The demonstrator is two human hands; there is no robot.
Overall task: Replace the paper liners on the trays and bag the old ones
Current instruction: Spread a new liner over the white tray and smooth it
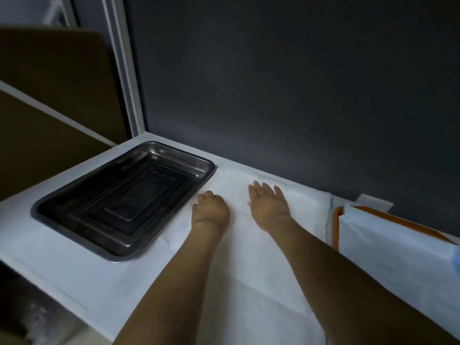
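Paper liner point(261, 232), spread on the white counter point(74, 265) just right of the bare steel tray point(119, 207), is pinned flat by the spread right hand point(270, 207) while its left edge is apparently gathered in the curled left hand point(210, 211), presumably for lifting.

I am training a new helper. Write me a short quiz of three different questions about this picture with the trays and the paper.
1. True or false: the metal tray already has a paper liner inside.
2. Which hand lies flat, fingers spread, on the white paper sheet? A) left hand B) right hand
3. Fill in: the tray at the right edge, covered with white paper, has an ______ rim.

Key
1. False. Its ribbed bottom is bare.
2. B. The left hand is curled at the sheet's edge, beside the metal tray.
3. Orange: the orange tray.
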